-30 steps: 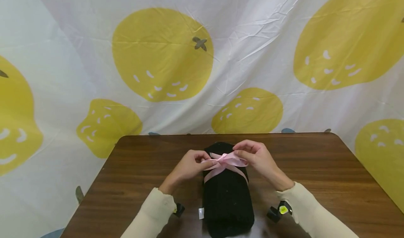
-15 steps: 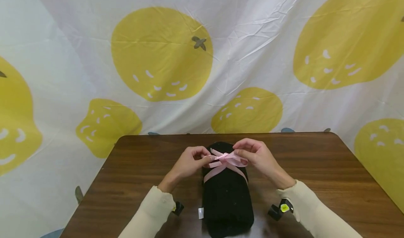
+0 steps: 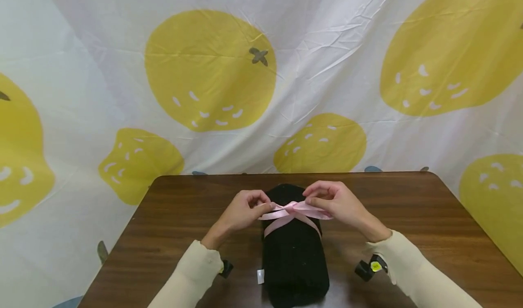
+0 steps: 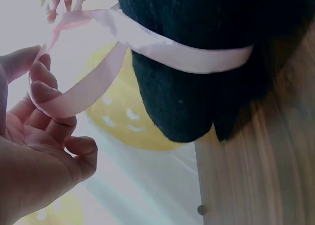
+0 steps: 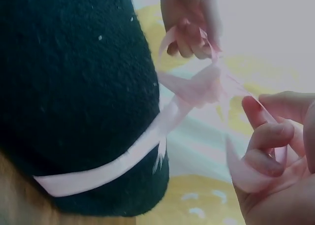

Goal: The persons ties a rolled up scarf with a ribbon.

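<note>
A pink satin ribbon [image 3: 291, 207] is wrapped round a long black fuzzy padded object [image 3: 295, 258] and knotted in a bow on top. My left hand [image 3: 247, 209] pinches the bow's left loop between thumb and fingers; in the left wrist view the loop [image 4: 81, 97] hangs round those fingers. My right hand [image 3: 337, 203] pinches the right loop, with ribbon lying across the curled fingers [image 5: 268, 151] in the right wrist view. Between the hands sits the knot. A frayed ribbon end [image 5: 161, 153] hangs beside the black object.
The black object lies lengthwise on a brown wood-grain table [image 3: 175, 235], a small white tag [image 3: 260, 276] at its left side. Behind the table hangs a white cloth [image 3: 229, 149] printed with yellow fruit. Dark wrist devices [image 3: 369, 268] sit at both cuffs.
Both hands have drawn apart slightly, the right one outward to the right, and the bow's loops are stretched wider and flatter. The ribbon end that stuck up behind the knot no longer shows in the head view.
</note>
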`<action>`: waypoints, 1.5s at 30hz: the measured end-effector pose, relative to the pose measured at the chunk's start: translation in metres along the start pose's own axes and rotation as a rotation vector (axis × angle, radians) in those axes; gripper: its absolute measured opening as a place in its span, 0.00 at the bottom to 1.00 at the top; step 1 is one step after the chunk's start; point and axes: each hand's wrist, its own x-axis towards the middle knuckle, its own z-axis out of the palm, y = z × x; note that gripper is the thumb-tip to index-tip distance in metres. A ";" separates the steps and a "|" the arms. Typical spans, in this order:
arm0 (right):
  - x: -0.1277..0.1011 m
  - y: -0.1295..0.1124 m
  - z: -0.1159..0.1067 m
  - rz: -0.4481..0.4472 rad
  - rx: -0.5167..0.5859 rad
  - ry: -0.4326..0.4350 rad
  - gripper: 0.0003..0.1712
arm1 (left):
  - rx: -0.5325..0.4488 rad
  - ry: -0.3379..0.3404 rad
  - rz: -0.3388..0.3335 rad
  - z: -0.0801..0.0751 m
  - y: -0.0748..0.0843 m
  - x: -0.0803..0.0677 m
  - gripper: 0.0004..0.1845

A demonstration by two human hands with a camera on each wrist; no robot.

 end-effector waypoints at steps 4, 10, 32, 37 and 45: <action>-0.001 -0.001 -0.007 -0.024 -0.027 -0.034 0.07 | 0.056 0.005 0.003 -0.005 0.001 -0.001 0.06; -0.003 0.001 -0.016 -0.055 -0.030 -0.065 0.05 | 0.104 -0.028 0.028 -0.012 -0.004 -0.004 0.08; -0.007 0.009 -0.028 -0.040 -0.093 -0.075 0.05 | 0.140 -0.017 0.002 -0.028 -0.018 -0.013 0.06; -0.007 0.009 -0.029 -0.033 -0.117 -0.070 0.03 | 0.134 -0.016 -0.020 -0.031 -0.018 -0.016 0.08; -0.008 0.012 -0.032 -0.034 -0.136 -0.057 0.03 | 0.156 0.000 -0.035 -0.036 -0.023 -0.018 0.06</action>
